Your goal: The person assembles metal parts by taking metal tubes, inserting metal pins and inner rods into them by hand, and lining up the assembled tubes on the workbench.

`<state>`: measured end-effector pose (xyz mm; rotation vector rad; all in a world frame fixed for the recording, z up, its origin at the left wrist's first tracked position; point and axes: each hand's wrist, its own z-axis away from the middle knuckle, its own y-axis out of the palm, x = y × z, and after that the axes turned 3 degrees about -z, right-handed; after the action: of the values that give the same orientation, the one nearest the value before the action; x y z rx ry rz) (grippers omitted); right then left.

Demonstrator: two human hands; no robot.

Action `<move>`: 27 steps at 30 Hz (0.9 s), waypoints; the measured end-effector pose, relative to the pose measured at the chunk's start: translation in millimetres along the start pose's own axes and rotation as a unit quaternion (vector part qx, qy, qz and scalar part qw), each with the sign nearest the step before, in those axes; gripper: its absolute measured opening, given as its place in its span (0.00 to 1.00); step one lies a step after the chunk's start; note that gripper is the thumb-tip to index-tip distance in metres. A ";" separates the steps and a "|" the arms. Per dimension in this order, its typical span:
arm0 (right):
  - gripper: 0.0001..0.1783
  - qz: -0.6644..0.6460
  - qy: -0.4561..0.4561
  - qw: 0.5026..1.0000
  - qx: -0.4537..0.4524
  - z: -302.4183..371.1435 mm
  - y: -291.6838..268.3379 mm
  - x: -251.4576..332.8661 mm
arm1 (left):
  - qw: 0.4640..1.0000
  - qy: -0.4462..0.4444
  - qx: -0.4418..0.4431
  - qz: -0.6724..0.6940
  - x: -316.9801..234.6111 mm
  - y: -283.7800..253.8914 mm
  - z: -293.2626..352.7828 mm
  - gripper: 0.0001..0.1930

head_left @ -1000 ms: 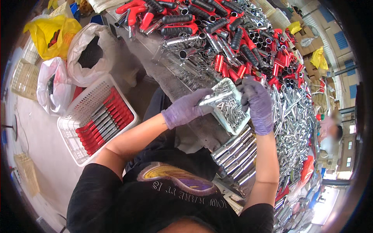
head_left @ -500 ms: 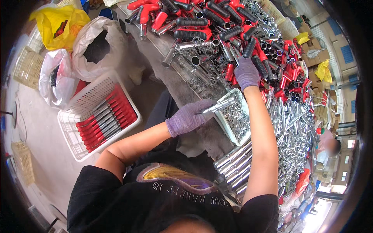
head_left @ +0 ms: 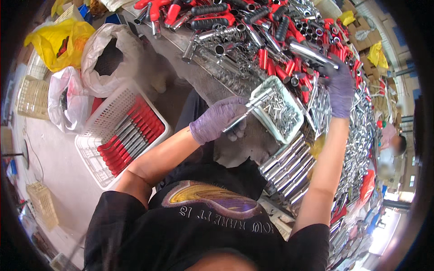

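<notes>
My left hand (head_left: 219, 118), in a purple glove, is closed around a slim silver metal rod (head_left: 255, 103) that slants up to the right, its tip over the near-left rim of a white tray (head_left: 296, 125) of small metal pins. To the right, my gloved right hand (head_left: 340, 90) is closed on a thicker shiny metal tube (head_left: 311, 52), raised above the heap and pointing up to the left. Some of that tube is hidden by the fingers. Red handles with black ribbed grips (head_left: 210, 21) lie piled beyond both hands.
Thin metal parts (head_left: 357, 149) heap up on the right. Several metal tubes (head_left: 289, 167) lie in a row nearer me. On the left, a white basket (head_left: 92, 165) holds red-handled tools (head_left: 131, 140), with white sacks (head_left: 131, 54) and a yellow bag (head_left: 74, 40) behind it.
My right hand has moved right and toward me, out of the handle pile, and now holds a metal tube. My left hand keeps the rod, which has tilted more steeply.
</notes>
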<state>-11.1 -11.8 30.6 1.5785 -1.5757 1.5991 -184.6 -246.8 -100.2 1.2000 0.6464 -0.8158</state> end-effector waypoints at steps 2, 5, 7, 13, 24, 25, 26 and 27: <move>0.21 -0.063 0.011 0.997 -0.042 21.4 -22.6 8.1 | 0.999 -0.022 0.028 0.016 0.5 7.2 2.4 0.15; 0.20 -0.083 0.007 0.997 -0.001 58.4 -49.9 13.1 | 0.993 -0.047 0.099 0.047 8.3 17.5 2.8 0.17; 0.18 -0.078 0.048 0.996 -0.021 80.8 -47.8 21.9 | 0.987 -0.054 0.139 0.059 13.1 25.6 4.3 0.17; 0.21 -0.095 0.074 0.989 0.090 112.3 -60.5 17.3 | 0.990 -0.035 0.125 -0.046 24.3 51.4 25.0 0.21; 0.23 0.065 0.022 0.988 0.139 161.2 -25.0 -15.4 | 0.983 -0.074 0.164 0.046 61.9 55.5 41.9 0.30; 0.23 0.066 0.024 0.988 0.137 165.9 -18.7 -17.9 | 0.979 -0.088 0.170 0.074 63.8 56.2 41.4 0.31; 0.26 0.069 0.056 0.992 0.091 172.4 -7.7 -18.7 | 0.978 -0.091 0.173 0.074 64.6 58.6 41.0 0.31; 0.29 0.071 0.089 0.992 0.046 178.0 3.0 -17.3 | 0.980 -0.081 0.175 0.058 64.7 62.5 39.8 0.31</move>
<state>66.4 -159.7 -33.6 1.3513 -1.5688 1.8559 -96.0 -288.9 -108.1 1.4556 0.3014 -0.9427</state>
